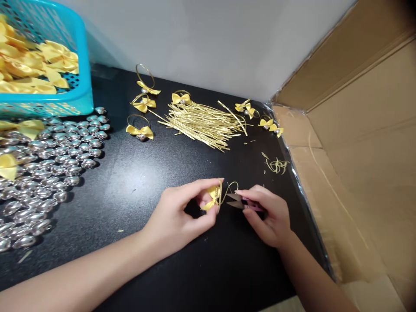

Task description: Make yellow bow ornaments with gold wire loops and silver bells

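Observation:
My left hand [183, 208] pinches a yellow ribbon bow [212, 198] with a gold twist tie [231, 184] looping out to the right of it. The bow's lower part is partly hidden by my fingers. In my right hand [269, 214] is a pair of thread snips [238, 200], gripped by its pinkish handle. The two blades stand apart and point left at the tie, close to the bow. Whether a blade touches the tie I cannot tell.
Silver heart-shaped beads [42, 173] cover the table's left side, below a turquoise basket [85, 65] of yellow bows. A pile of gold twist ties [201, 123] lies at the back, with finished bow pieces [139, 131] around it. Tie scraps [276, 165] lie near the cardboard wall [367, 130].

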Action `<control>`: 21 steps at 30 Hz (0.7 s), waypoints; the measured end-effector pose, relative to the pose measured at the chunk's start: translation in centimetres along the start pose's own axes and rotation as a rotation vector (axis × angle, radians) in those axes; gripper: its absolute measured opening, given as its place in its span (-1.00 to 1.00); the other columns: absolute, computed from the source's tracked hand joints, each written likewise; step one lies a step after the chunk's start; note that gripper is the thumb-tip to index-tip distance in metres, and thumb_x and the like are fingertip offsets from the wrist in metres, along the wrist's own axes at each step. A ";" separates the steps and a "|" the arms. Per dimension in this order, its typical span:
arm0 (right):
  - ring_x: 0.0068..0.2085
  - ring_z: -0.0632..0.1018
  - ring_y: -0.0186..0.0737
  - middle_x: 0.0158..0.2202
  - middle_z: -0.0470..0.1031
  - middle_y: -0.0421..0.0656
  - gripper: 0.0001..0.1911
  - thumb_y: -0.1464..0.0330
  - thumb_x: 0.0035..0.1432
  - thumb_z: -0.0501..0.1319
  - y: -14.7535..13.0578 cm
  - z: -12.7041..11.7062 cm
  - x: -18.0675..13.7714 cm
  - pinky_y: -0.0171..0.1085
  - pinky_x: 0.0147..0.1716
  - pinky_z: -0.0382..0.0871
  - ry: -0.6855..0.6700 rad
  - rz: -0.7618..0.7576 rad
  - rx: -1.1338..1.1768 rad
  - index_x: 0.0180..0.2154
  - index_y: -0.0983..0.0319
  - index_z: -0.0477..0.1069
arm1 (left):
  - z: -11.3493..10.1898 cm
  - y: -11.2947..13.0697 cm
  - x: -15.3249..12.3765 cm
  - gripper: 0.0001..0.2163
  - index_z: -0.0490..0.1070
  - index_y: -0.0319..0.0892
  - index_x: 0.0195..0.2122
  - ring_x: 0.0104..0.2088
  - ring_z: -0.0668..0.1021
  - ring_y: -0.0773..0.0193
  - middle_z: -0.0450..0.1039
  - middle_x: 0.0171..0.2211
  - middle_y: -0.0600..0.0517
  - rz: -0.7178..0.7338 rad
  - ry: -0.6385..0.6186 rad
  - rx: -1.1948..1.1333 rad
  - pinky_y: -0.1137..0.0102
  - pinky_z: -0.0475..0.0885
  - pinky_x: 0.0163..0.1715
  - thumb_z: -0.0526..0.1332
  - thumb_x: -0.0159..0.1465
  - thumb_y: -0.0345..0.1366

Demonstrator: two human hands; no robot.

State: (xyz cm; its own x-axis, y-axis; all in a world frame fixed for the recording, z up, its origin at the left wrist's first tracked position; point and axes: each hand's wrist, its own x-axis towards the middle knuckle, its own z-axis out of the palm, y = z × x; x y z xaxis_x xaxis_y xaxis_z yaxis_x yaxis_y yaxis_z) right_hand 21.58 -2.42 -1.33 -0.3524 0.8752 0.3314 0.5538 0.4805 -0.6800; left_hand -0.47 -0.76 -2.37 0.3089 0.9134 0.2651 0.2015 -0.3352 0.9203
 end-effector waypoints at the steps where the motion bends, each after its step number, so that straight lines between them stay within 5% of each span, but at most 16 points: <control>1: -0.52 0.40 -0.29 -0.50 0.40 -0.20 -0.74 0.38 0.19 0.16 0.1 -0.1 0.0 -0.32 -0.55 0.31 0.009 0.006 0.000 -0.08 0.20 0.49 | 0.0 -0.1 0.0 -0.69 0.50 -0.23 -0.05 -0.54 0.49 0.42 0.41 -0.53 0.16 -0.007 -0.005 -0.019 0.55 0.46 -0.41 0.27 0.15 -0.49; 21: -0.50 0.45 -0.30 -0.48 0.47 -0.16 -0.78 0.44 0.26 0.16 -0.3 0.6 0.1 -0.36 -0.53 0.32 -0.024 -0.171 -0.212 -0.07 0.27 0.46 | 0.2 0.0 -0.2 -0.67 0.51 -0.25 -0.06 -0.52 0.51 0.45 0.46 -0.50 0.15 0.091 -0.048 0.082 0.59 0.44 -0.42 0.27 0.13 -0.54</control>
State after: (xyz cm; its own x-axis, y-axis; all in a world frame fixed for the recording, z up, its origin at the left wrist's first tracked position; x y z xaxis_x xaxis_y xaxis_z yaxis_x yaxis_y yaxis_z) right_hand 20.90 -2.47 -1.47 -0.4706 0.7800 0.4126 0.6294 0.6244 -0.4625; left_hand -0.34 -0.96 -2.45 0.3731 0.8669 0.3307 0.2453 -0.4359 0.8659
